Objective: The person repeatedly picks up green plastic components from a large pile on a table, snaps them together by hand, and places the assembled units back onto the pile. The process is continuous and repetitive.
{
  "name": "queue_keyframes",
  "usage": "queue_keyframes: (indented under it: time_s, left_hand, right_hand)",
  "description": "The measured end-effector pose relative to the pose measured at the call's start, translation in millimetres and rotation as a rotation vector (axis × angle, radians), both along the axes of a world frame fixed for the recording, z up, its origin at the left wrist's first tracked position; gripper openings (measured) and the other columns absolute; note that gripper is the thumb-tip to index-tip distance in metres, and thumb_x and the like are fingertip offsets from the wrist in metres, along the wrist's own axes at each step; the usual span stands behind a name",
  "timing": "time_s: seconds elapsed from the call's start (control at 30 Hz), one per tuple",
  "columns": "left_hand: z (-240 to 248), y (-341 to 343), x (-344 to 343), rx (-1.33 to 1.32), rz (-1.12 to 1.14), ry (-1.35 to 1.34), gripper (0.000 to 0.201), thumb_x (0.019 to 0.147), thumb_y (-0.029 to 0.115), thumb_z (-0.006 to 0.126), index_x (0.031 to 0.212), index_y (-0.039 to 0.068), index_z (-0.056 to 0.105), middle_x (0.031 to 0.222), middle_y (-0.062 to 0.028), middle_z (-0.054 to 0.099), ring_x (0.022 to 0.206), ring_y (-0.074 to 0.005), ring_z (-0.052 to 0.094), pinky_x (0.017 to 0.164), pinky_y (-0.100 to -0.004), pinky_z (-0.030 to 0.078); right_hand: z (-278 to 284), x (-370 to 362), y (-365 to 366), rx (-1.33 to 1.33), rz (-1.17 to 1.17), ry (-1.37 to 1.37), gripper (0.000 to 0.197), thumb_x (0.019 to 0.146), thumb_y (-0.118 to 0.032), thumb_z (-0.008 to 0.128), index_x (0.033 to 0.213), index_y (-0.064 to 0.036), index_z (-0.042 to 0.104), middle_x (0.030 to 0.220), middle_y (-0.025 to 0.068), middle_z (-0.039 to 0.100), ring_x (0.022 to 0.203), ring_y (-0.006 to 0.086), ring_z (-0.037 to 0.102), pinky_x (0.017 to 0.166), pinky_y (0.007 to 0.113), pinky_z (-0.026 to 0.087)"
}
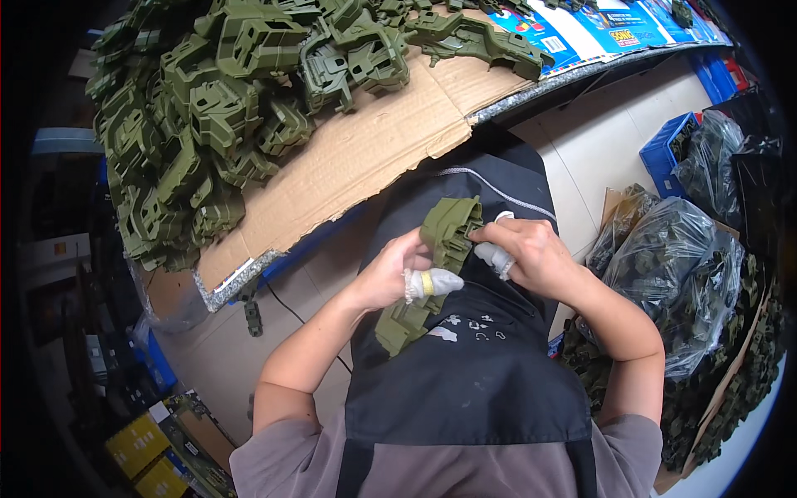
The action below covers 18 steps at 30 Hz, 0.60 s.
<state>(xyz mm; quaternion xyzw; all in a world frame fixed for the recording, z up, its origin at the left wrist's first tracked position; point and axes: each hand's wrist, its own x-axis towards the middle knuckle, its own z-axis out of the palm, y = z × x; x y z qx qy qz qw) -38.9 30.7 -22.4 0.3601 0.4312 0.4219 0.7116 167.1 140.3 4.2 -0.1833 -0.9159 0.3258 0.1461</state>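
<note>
An olive-green moulded plastic vehicle body part (449, 226) is held tilted above my lap, over the dark apron (465, 382). My left hand (400, 274) is closed around its middle, with a white finger cover on the thumb lying across it. My right hand (531, 253) also wears white finger covers and is closed, its fingertips at the upper right edge of the part. What those fingers pinch, if anything, is too small or hidden to make out. The lower end of the part shows below my left thumb.
Olive-green plastic parts lie heaped on the cardboard-covered table (349, 178) ahead and left. Printed blue sheets (610, 29) cover its far right. On the floor to the right are clear plastic bags (677, 266), a blue crate (664, 153) and more green parts. Yellow boxes (141, 448) stand lower left.
</note>
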Motion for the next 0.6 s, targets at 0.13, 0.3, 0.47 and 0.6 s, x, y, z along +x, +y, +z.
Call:
queue_keyframes:
  time_s: [0.13,0.3,0.47,0.6]
  left_hand:
    - [-10,-3,7,0.055,0.019,0.059,0.061,0.073,0.0,0.072,0.127,0.002,0.043,0.112,-0.0094,0.056,0.095,-0.0133,0.059,0.08,-0.0278,0.05]
    - [-13,-5,11,-0.018,-0.01,0.051,0.057,0.075,0.003,0.073,0.125,0.002,0.046,0.109,-0.0086,0.058,0.091,-0.0114,0.059,0.075,-0.0258,0.051]
    - [-21,5,14,-0.064,-0.066,0.047,0.054,0.076,0.006,0.072,0.124,0.004,0.047,0.107,-0.008,0.059,0.09,-0.0102,0.058,0.075,-0.0259,0.05]
    - [-49,15,9,-0.086,-0.112,-0.063,0.058,0.081,0.011,0.067,0.132,0.006,0.04,0.116,-0.007,0.054,0.099,-0.0109,0.055,0.079,-0.026,0.048]
  right_hand:
    - [-15,1,-3,-0.042,-0.009,0.048,0.03,0.061,0.003,0.058,0.091,-0.0023,0.058,0.07,0.0118,0.057,0.067,0.0297,0.059,0.061,0.039,0.049]
    - [-24,3,-9,-0.007,0.012,0.026,0.031,0.06,0.004,0.057,0.09,-0.0016,0.059,0.067,0.0123,0.055,0.066,0.0302,0.059,0.058,0.039,0.049]
    - [-46,13,1,-0.082,0.049,0.006,0.035,0.063,0.002,0.058,0.097,-0.0039,0.06,0.074,0.0154,0.059,0.07,0.0312,0.061,0.061,0.039,0.05]
    - [-12,3,24,-0.074,0.225,-0.561,0.039,0.068,-0.003,0.058,0.106,-0.0089,0.062,0.086,0.0164,0.064,0.079,0.0303,0.063,0.067,0.038,0.051]
